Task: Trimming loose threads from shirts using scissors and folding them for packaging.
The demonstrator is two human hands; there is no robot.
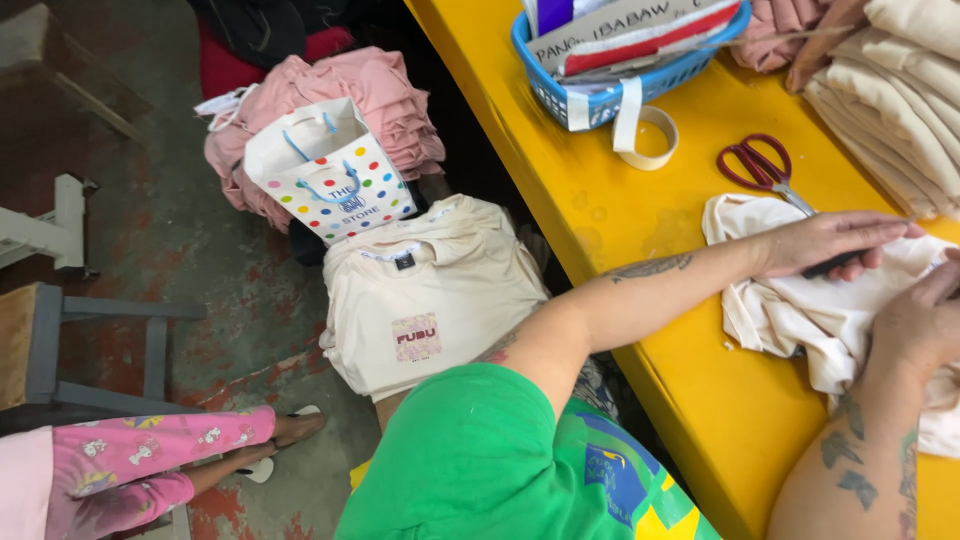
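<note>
Pressing down on a cream garment [800,310] spread on the yellow table [640,230], the left hand [830,243] lay flat with fingers extended, gripping nothing. The right hand [920,320] rested on the same cloth, fingers curled loosely over a fold. Smoothing evenly outward would likely keep wrinkles away; red-handled scissors [760,168] sat just beside

The table [690,330] is smooth, shiny yellow. The cream cloth [800,310] looks soft and crumpled. The scissors [765,170] have glossy red plastic handles. The blue basket [600,95] is plastic. The dotted bag [330,170] is paper. The floor [180,230] looks rough.
</note>
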